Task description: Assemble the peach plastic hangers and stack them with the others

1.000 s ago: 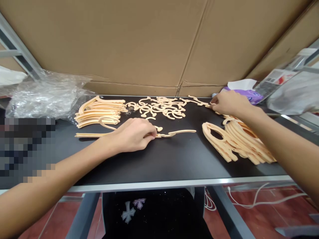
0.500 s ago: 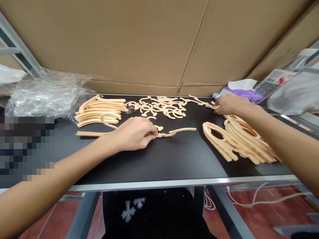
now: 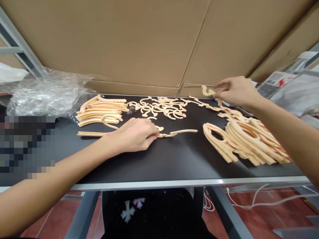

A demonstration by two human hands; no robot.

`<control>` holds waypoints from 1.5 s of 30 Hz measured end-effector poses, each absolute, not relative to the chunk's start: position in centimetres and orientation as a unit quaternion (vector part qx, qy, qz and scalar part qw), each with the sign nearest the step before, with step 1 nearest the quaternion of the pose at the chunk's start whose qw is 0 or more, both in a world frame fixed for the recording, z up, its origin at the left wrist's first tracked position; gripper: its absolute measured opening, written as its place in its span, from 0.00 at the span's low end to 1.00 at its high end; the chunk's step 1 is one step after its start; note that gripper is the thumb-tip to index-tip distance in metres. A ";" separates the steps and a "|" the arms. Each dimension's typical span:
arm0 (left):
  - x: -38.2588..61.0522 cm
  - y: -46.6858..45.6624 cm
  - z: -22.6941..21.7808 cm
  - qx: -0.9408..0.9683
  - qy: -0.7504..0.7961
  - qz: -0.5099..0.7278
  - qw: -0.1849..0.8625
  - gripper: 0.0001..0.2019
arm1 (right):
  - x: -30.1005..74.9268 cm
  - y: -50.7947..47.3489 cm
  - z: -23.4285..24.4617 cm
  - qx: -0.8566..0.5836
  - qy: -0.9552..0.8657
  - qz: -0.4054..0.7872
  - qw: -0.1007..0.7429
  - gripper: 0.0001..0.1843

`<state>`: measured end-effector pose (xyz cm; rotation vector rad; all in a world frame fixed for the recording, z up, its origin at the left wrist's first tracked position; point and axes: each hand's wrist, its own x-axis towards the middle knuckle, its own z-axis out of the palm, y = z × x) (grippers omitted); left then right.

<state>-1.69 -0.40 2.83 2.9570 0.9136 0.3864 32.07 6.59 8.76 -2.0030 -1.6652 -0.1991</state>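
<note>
My left hand (image 3: 134, 134) rests on the black table (image 3: 161, 159), fingers closed on the middle of a long, flat pale-wood hanger piece (image 3: 179, 131) that lies across the table. My right hand (image 3: 236, 91) is raised at the back right and pinches a small wooden hook piece (image 3: 207, 91) above the table. Below it lie several loose small pieces (image 3: 206, 104). A scatter of hook pieces (image 3: 161, 107) lies at the back centre.
A stack of curved hanger arms (image 3: 101, 110) sits at the back left beside crumpled clear plastic (image 3: 45, 96). A pile of hanger bodies (image 3: 246, 141) fills the right side. Cardboard (image 3: 149, 43) stands behind the table. Packages (image 3: 294, 89) lie at the far right.
My right hand has lifted from the small pieces at the table's back right, bringing a hook piece up with it. My left hand has stayed on the long hanger piece.
</note>
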 end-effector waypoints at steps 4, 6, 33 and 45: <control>-1.7 -0.5 2.9 0.951 0.278 0.135 0.003 0.11 | 26.8 4.3 9.2 -0.577 -0.620 0.223 0.484 0.21; -1.8 -0.4 2.8 0.953 0.263 0.152 0.000 0.12 | 23.4 2.3 8.9 -0.446 -0.669 0.284 0.523 0.21; -1.1 -0.3 4.5 0.703 0.379 0.464 0.383 0.19 | 15.9 -1.0 1.2 -0.336 -0.802 -0.107 0.483 0.07; -3.2 1.1 7.4 0.696 0.412 0.492 0.323 0.09 | 14.8 -1.8 0.9 -0.319 -0.835 -0.042 0.447 0.11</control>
